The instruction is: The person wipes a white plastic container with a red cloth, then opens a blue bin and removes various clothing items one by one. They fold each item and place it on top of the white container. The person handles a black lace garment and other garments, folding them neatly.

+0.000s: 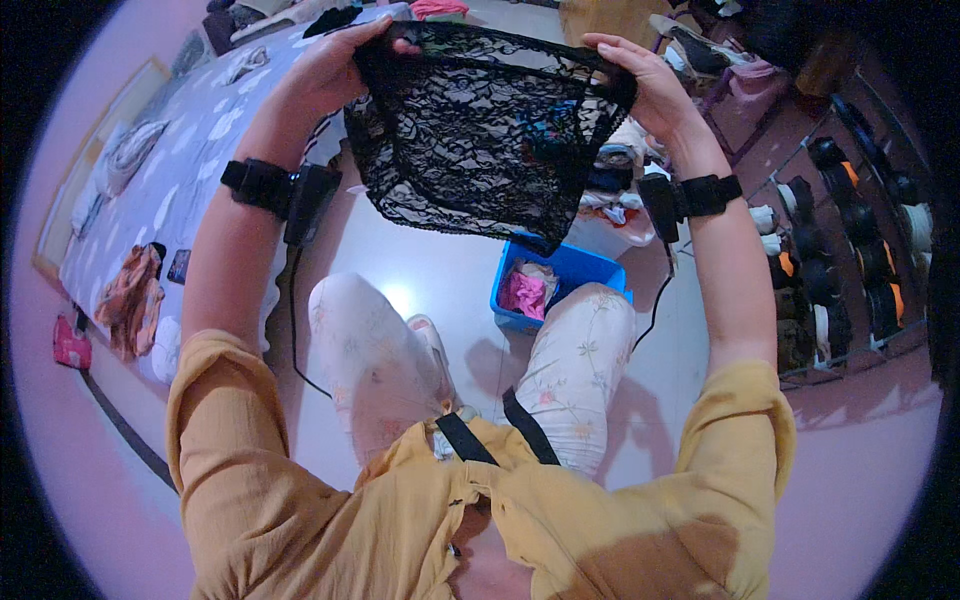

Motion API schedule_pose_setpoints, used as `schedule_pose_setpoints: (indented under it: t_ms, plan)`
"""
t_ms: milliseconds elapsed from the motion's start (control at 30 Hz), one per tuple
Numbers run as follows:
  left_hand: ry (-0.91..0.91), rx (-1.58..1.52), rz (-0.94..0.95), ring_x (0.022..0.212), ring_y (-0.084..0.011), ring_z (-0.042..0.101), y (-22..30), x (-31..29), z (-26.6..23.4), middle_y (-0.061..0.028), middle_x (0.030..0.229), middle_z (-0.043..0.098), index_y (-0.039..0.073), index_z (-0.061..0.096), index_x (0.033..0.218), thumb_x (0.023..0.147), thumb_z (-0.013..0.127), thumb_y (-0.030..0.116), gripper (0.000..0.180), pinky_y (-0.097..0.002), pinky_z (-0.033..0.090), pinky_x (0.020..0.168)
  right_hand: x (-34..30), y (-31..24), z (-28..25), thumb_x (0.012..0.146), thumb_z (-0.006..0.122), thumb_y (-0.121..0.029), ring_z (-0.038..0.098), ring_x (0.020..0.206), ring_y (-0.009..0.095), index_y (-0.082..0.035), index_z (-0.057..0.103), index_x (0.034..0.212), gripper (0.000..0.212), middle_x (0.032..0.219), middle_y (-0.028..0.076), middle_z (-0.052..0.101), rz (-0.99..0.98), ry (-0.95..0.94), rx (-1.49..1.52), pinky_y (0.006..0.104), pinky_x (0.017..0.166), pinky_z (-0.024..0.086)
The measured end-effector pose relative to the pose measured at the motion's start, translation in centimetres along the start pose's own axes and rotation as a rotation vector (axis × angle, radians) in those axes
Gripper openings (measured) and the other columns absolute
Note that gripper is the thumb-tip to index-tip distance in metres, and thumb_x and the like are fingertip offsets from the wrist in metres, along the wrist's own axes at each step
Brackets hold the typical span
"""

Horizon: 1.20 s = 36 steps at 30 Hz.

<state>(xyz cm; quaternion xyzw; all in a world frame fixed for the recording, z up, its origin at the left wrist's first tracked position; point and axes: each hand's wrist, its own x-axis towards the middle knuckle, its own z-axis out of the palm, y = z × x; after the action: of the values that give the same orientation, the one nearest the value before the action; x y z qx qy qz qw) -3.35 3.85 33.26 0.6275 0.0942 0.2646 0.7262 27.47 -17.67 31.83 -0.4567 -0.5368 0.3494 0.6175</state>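
A piece of black lace cloth (470, 140), see-through and scalloped along its edge, is stretched out in the air in front of me. It looks like a garment, though I cannot tell which kind. At its upper left corner my left hand (345, 70) is closed on the edge, a fingertip showing by the lace. My right hand (650, 85) grips the upper right corner, thumb and fingers along the border. Below the hanging lace stands a blue plastic basket (590, 265) on the floor, with a pink cloth (523, 294) and pale cloths inside.
To the left is a bed with a patterned sheet (215, 120), bearing a brown crumpled garment (130, 295) and a phone (179, 266). A shoe rack (850, 345) full of shoes stands at right. Folded clothes (625, 215) are piled behind the basket. My knees flank the floor's middle.
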Motion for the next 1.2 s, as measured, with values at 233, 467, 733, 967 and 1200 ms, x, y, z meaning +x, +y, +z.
schedule_pose_setpoints:
  t_ms: [233, 467, 733, 967, 1200]
  plan:
    - [-0.082, -0.281, -0.065, 0.105, -0.0295, 0.065, 1.9, -3.7, -2.9, -0.0147, 0.114, 0.068, 0.001, 0.062, 0.119, 0.097, 0.054, 0.032, 0.038, -0.0465, 0.047, 0.1, -1.7, -2.3, 2.8, 0.098, 0.048, -0.014, 0.06, 0.107, 0.013, -0.002, 0.058, 0.125, 0.031, 0.117, 0.006, 0.063, -0.045, -0.04, -0.101, 0.0284, 0.095, 0.047]
    - [0.204, 0.183, 0.011, 0.095, -0.0135, 0.062, -4.1, -22.1, -5.6, -0.0047, 0.107, 0.064, 0.004, 0.057, 0.119, 0.086, 0.07, 0.034, 0.046, -0.0285, 0.051, 0.085, -12.5, -1.4, 10.4, 0.09, 0.047, -0.006, 0.06, 0.101, 0.012, -0.004, 0.067, 0.11, 0.028, 0.106, 0.006, 0.067, -0.027, -0.341, -0.482, 0.029, 0.092, 0.047]
    - [0.264, -0.115, -0.655, 0.1, -0.0148, 0.064, -14.9, -36.6, -5.9, -0.0037, 0.109, 0.066, 0.001, 0.055, 0.124, 0.074, 0.081, 0.034, 0.065, -0.0305, 0.053, 0.085, -22.4, 10.7, 19.7, 0.091, 0.052, -0.009, 0.06, 0.095, 0.032, -0.009, 0.065, 0.111, 0.024, 0.101, 0.013, 0.064, 0.329, -0.724, -0.287, 0.0383, 0.085, 0.047]
    - [0.49, -0.128, -0.67, 0.063, -0.0019, 0.053, -19.9, -37.0, -7.8, 0.0062, 0.081, 0.063, 0.008, 0.064, 0.098, 0.087, 0.072, 0.025, 0.022, -0.0167, 0.04, 0.055, -24.1, 14.1, 19.9, 0.095, 0.05, -0.019, 0.059, 0.091, 0.033, -0.008, 0.061, 0.112, 0.023, 0.097, 0.015, 0.063, 0.503, -0.78, -0.349, 0.0414, 0.081, 0.047]
    - [0.347, 0.046, -0.858, 0.062, -0.0037, 0.054, -21.4, -38.3, -9.4, 0.005, 0.074, 0.063, 0.007, 0.066, 0.092, 0.09, 0.07, 0.024, 0.017, -0.0201, 0.044, 0.056, -23.8, 15.9, 20.0, 0.094, 0.055, -0.019, 0.061, 0.091, 0.032, -0.005, 0.061, 0.106, 0.019, 0.096, 0.014, 0.064, 0.665, -0.744, -0.294, 0.0389, 0.079, 0.048]
